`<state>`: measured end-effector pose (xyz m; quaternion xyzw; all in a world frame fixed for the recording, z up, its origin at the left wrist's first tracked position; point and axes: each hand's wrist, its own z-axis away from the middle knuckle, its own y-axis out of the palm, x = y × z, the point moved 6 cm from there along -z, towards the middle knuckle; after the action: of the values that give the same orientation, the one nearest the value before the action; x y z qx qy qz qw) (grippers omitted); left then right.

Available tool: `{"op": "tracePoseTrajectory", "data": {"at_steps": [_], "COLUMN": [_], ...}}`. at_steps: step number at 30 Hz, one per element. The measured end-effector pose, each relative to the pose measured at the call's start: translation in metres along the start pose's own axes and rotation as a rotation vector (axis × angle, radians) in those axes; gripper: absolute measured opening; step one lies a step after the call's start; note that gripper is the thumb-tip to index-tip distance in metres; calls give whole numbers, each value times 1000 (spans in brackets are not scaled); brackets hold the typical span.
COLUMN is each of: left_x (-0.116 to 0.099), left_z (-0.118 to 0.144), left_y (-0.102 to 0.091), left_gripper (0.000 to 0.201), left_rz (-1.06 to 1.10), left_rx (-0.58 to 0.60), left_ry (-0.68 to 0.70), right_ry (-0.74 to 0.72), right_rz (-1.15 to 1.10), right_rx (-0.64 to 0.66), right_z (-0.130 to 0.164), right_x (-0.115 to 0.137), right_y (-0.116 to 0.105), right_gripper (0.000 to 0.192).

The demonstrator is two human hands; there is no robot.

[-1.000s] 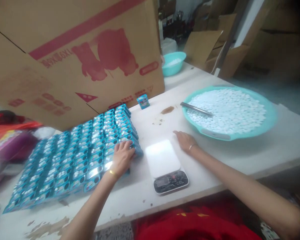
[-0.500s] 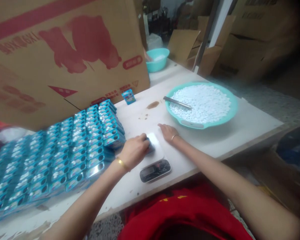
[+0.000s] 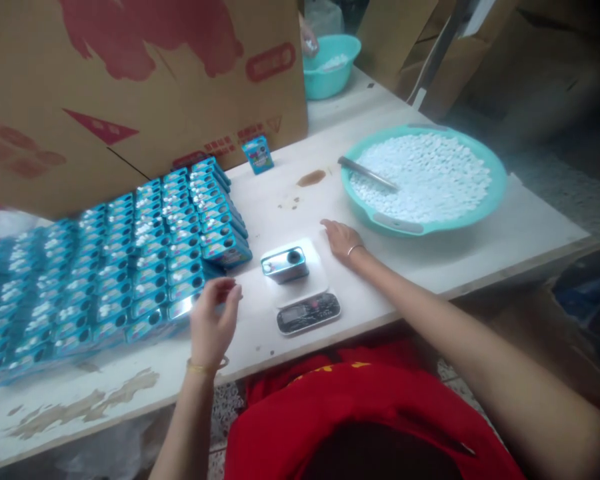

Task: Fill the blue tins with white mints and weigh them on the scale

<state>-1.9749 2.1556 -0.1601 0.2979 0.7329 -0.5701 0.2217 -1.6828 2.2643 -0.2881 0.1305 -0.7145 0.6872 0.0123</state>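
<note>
On the white platform of a small digital scale stands a blue tin with a shiny top and a dark round hole. My left hand is left of the scale, apart from the tin, its fingers loosely bent and the thumb apart, nothing visible in it. Beside the platform's far right corner, my right hand lies on the table, fingers stretched out. Many blue tins stand in tight rows at the left, several with white pieces on top.
A turquoise basin of white pellets, with a metal scoop or spoon in it, stands at right. A big cardboard box rises behind the tins; one blue tin stands before it. Another person's hand is at a far turquoise bowl.
My left hand has let go of the tin on the scale and moved left toward the rows. My right hand stays beside the scale. The view has tilted down.
</note>
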Motion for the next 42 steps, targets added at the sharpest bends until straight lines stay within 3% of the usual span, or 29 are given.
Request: {"op": "tracePoseTrajectory", "data": {"at_steps": [3, 6, 16, 21, 25, 30, 33, 37, 40, 42], "left_x": [28, 33, -12, -32, -38, -45, -48, -54, -58, -62], "left_z": [18, 24, 6, 8, 9, -2, -15, -32, -38, -39], "left_y": [14, 20, 18, 26, 34, 32, 31, 31, 33, 34], "left_gripper": [26, 29, 25, 38, 47, 33, 21, 15, 15, 14], "left_rz": [64, 94, 36, -95, -176, -190, -208, -184, -195, -248], "left_rx": [19, 20, -83, -138, -124, -160, -93, 100, 241, 275], "left_ry": [-117, -125, 232, 421, 494, 452, 365, 304, 310, 366], "right_ry": [-5, -15, -26, -21, -26, -32, -29, -10, 2, 9], "right_rz": [-2, -9, -24, -7, -11, -25, -42, -76, -115, -149], "right_rx": [-10, -27, -65, -56, -63, -65, -59, -53, -56, -62], "right_z": [1, 1, 2, 1, -1, -1, -2, -2, 0, 0], "right_x": [0, 1, -1, -1, 0, 0, -1, -1, -1, -1], "right_y": [-1, -3, 2, 3, 3, 4, 4, 2, 1, 1], "right_gripper": [43, 41, 41, 42, 41, 41, 42, 42, 42, 42]}}
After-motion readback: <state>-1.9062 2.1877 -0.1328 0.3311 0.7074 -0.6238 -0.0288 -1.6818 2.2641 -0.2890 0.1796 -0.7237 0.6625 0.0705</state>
